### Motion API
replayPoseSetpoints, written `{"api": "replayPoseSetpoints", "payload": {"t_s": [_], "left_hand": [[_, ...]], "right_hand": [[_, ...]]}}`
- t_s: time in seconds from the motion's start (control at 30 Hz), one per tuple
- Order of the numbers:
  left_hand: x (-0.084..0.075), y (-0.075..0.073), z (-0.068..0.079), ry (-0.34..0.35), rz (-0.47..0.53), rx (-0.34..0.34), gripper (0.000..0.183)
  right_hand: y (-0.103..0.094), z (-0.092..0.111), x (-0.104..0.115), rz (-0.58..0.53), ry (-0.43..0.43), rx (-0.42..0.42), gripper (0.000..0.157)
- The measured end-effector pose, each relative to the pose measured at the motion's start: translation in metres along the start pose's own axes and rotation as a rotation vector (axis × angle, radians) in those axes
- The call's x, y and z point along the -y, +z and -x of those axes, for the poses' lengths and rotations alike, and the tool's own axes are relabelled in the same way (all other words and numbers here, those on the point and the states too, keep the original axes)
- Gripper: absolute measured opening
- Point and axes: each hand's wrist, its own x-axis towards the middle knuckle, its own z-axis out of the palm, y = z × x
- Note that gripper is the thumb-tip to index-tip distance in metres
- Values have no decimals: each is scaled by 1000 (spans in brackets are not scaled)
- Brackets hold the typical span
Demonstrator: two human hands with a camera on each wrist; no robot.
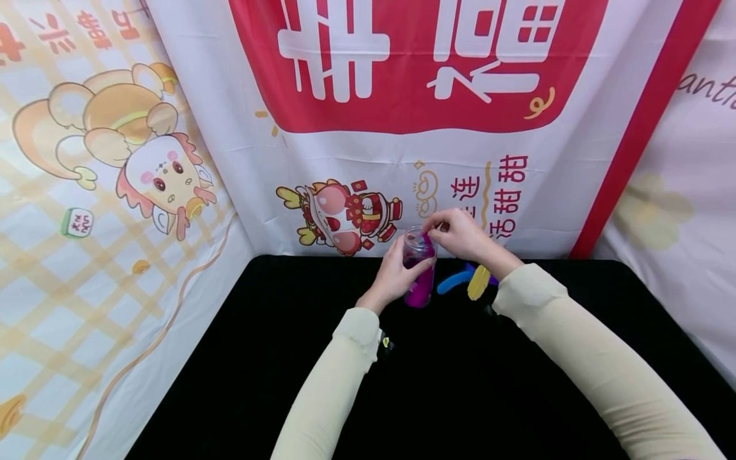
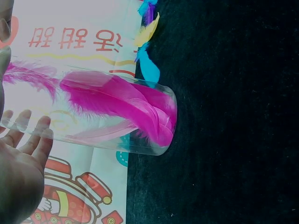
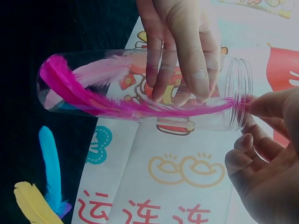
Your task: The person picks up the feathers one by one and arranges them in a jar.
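Note:
A clear plastic jar point(image 1: 418, 291) with a threaded mouth stands on the black table, magenta and pale pink feathers inside it. My left hand point(image 1: 397, 271) grips the jar around its upper side, fingers behind and thumb in front, plain in the right wrist view. At the mouth my right hand point(image 1: 460, 236) pinches the end of a magenta feather point(image 3: 187, 111) that runs down inside the jar. A pale pink feather point(image 3: 103, 70) lies against the wall. No lid shows on the jar.
Right of the jar lie a blue feather point(image 1: 454, 281), a yellow feather point(image 1: 478, 283) and a bit of purple feather point(image 2: 149, 14) on the black table point(image 1: 460, 383). A printed white cloth point(image 1: 345, 153) hangs just behind the table's far edge.

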Motion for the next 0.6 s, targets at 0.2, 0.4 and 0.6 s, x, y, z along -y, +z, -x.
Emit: {"api": "replayPoseSetpoints", "payload": {"t_s": [0.2,0.4,0.6], "left_hand": [[0,0,1,12,-26,-5,77],[-1,-1,0,13,-1,-1,77],[-1,-2,1,-6,11,11,77]], "right_hand": [[0,0,-1,-6,-9,47,24],[-2,0,-1,-2,-9,52,23],[-6,1,1,-81,14,76,23]]}}
